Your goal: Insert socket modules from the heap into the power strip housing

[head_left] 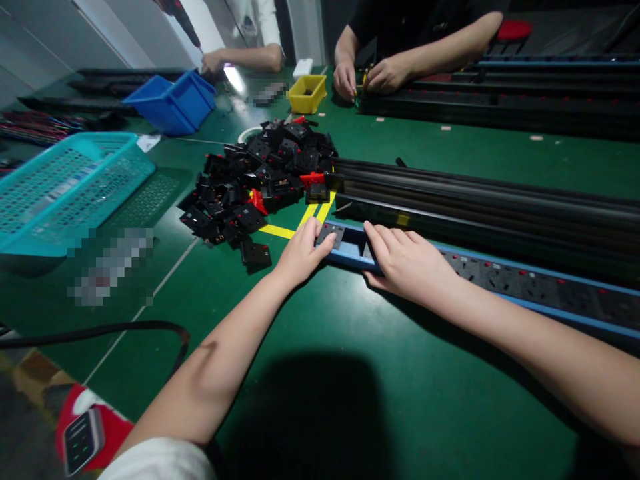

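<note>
A long blue rail (550, 303) lined with black socket modules runs from the middle of the green table to the right. My left hand (300, 253) pinches a black socket module (331, 233) at the rail's left end. My right hand (407, 261) lies over the rail just to the right, fingers curled onto its far edge. A heap of loose black and red socket modules (260, 180) lies just beyond my left hand.
Long black rails (475, 200) lie behind the blue one. A teal mesh basket (65, 187) sits at left, blue bins (173, 100) and a yellow bin (307, 93) at the back. Two other people's hands (367, 77) work across the table. A black cable (100, 330) curves at lower left.
</note>
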Demonstrator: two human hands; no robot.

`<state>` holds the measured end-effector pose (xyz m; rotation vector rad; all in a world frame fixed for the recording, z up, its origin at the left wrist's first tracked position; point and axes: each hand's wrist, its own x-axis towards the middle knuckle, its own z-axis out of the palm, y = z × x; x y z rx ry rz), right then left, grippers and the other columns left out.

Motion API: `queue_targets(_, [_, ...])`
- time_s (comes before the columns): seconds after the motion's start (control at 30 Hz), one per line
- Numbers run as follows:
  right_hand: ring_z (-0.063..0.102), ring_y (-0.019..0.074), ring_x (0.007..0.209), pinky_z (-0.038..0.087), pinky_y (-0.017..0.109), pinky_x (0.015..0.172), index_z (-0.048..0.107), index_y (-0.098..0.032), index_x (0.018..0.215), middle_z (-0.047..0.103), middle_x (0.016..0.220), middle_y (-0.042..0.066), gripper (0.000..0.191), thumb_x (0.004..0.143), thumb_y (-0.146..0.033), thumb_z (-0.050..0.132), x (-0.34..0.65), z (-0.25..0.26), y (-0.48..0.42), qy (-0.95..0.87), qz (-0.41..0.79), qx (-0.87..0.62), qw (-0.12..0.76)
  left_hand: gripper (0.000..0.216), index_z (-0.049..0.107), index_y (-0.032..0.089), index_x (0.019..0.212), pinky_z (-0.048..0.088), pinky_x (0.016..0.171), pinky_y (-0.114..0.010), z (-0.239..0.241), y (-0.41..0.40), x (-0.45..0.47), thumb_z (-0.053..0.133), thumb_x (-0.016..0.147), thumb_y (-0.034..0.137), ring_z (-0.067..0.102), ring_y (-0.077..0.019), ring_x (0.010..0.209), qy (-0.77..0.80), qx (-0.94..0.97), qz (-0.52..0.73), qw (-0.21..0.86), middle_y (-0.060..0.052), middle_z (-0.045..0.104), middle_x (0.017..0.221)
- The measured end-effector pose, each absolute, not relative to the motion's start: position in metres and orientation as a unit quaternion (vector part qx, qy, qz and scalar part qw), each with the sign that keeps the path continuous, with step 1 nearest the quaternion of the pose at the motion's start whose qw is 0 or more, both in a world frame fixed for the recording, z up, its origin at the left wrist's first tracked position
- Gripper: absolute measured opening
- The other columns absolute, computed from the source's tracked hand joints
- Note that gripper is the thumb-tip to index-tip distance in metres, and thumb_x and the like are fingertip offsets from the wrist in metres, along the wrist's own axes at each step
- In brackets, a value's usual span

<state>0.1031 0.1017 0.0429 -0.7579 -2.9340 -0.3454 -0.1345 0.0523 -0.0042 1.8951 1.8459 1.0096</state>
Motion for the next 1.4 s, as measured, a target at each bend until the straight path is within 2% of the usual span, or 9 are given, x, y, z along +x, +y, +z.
queue_targets(0.23, [0.063, 0.0336, 0.102, 0.044, 0.041, 0.081, 0.033, 0.008, 0.150, 0.059, 0.134, 0.028, 0.073, 0.095, -0.038, 0.048, 0.103, 0.042, 0.102, -0.961, -0.117, -0.246, 0.046, 0.040, 0.034, 0.024, 0.081, 0.042, 0.071, -0.034, -0.003, 0.052, -0.137, 0.042, 0.098, 0.060, 0.050, -0.0184, 0.075, 0.640, 0.659, 0.355, 0.176, -0.001, 0.046, 0.077])
queue_targets(0.5, [0.063, 0.0337, 0.104, 0.044, 0.040, 0.082, 0.033, 0.008, 0.150, 0.059, 0.135, 0.028, 0.075, 0.094, -0.039, 0.050, 0.103, 0.043, 0.101, -0.960, -0.112, -0.252, 0.041, 0.034, 0.049, 0.022, 0.080, 0.044, 0.078, -0.036, 0.005, 0.053, -0.129, 0.035, 0.102, 0.043, 0.055, -0.0218, 0.083, 0.590, 0.730, 0.302, 0.165, -0.005, 0.057, 0.081])
queue_targets(0.6, [0.063, 0.0340, 0.103, 0.045, 0.041, 0.082, 0.033, 0.008, 0.150, 0.059, 0.135, 0.028, 0.075, 0.093, -0.039, 0.050, 0.103, 0.042, 0.101, -0.960, -0.111, -0.252, 0.045, 0.030, 0.054, 0.021, 0.086, 0.045, 0.081, -0.035, 0.004, 0.051, -0.128, 0.040, 0.101, 0.044, 0.057, -0.0214, 0.087, 0.600, 0.721, 0.317, 0.139, -0.005, 0.061, 0.086])
queue_targets(0.67, [0.063, 0.0341, 0.103, 0.045, 0.041, 0.081, 0.033, 0.008, 0.150, 0.059, 0.134, 0.028, 0.075, 0.094, -0.039, 0.050, 0.103, 0.042, 0.102, -0.960, -0.111, -0.251, 0.047, 0.029, 0.057, 0.022, 0.098, 0.047, 0.083, -0.034, 0.003, 0.049, -0.128, 0.048, 0.098, 0.049, 0.059, -0.0210, 0.089, 0.606, 0.712, 0.329, 0.132, -0.004, 0.062, 0.091])
queue_targets(0.77, [0.063, 0.0339, 0.102, 0.044, 0.040, 0.081, 0.033, 0.008, 0.150, 0.059, 0.134, 0.028, 0.074, 0.095, -0.039, 0.048, 0.102, 0.042, 0.102, -0.960, -0.115, -0.253, 0.045, 0.049, 0.056, 0.023, 0.118, 0.049, 0.084, -0.035, 0.001, 0.048, -0.128, 0.066, 0.086, 0.059, 0.062, -0.0220, 0.092, 0.584, 0.734, 0.325, 0.123, -0.005, 0.065, 0.097])
queue_targets(0.87, [0.063, 0.0336, 0.102, 0.044, 0.040, 0.081, 0.033, 0.008, 0.150, 0.059, 0.134, 0.029, 0.075, 0.095, -0.040, 0.048, 0.102, 0.042, 0.102, -0.960, -0.113, -0.251, 0.043, 0.069, 0.053, 0.025, 0.128, 0.051, 0.085, -0.036, -0.001, 0.047, -0.127, 0.074, 0.075, 0.063, 0.064, -0.0246, 0.096, 0.576, 0.761, 0.284, 0.091, -0.007, 0.066, 0.102])
queue_targets(1.03, [0.063, 0.0341, 0.103, 0.044, 0.040, 0.082, 0.032, 0.008, 0.150, 0.059, 0.134, 0.029, 0.075, 0.095, -0.039, 0.049, 0.103, 0.042, 0.102, -0.961, -0.104, -0.251, 0.044, 0.069, 0.052, 0.026, 0.131, 0.052, 0.088, -0.038, -0.002, 0.046, -0.124, 0.071, 0.077, 0.064, 0.067, -0.0266, 0.103, 0.600, 0.755, 0.253, 0.082, -0.010, 0.069, 0.114])
queue_targets(1.4, [0.063, 0.0340, 0.104, 0.045, 0.040, 0.082, 0.032, 0.008, 0.150, 0.058, 0.135, 0.029, 0.076, 0.094, -0.039, 0.051, 0.102, 0.042, 0.101, -0.961, -0.106, -0.253, 0.045, 0.067, 0.058, 0.027, 0.126, 0.053, 0.084, -0.034, 0.001, 0.045, -0.123, 0.074, 0.072, 0.063, 0.068, -0.0229, 0.093, 0.603, 0.742, 0.277, 0.092, -0.006, 0.070, 0.104])
